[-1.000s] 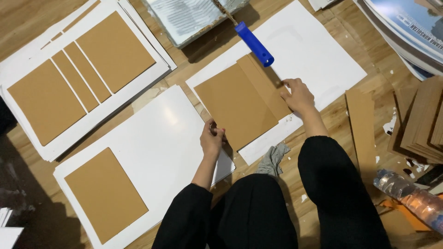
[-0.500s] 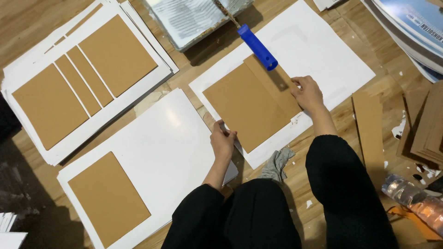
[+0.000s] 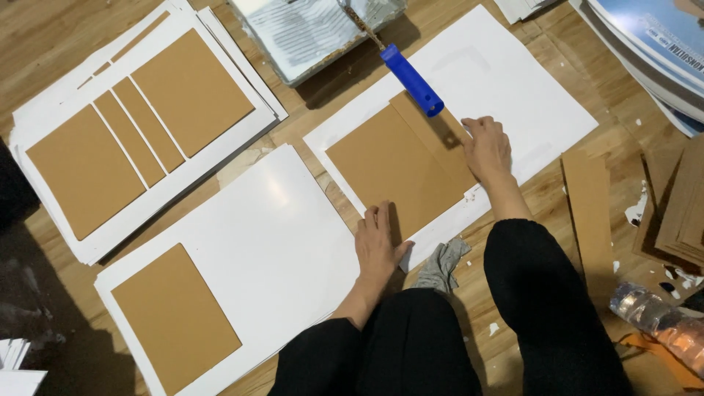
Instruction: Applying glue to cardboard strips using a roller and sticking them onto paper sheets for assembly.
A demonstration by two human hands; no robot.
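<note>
Head view: the left hand [image 3: 379, 246] lies flat, fingers spread, pressing the near edge of the large brown board [image 3: 389, 169] onto the white sheet [image 3: 513, 81] on the wooden floor [image 3: 44, 29]. The right hand [image 3: 488, 149], also flat with its grip apart, steadies the narrow brown strip [image 3: 433, 136] beside that board, keeping both aligned. A blue-handled roller [image 3: 411, 77] rests on a tray [image 3: 308, 33].

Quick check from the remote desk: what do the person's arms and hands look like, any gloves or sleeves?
Both hands are bare, no gloves: left hand, right hand. No rings or watch show. The forearms are uncovered; black sleeves begin near the elbows. The legs are in black too.
</note>
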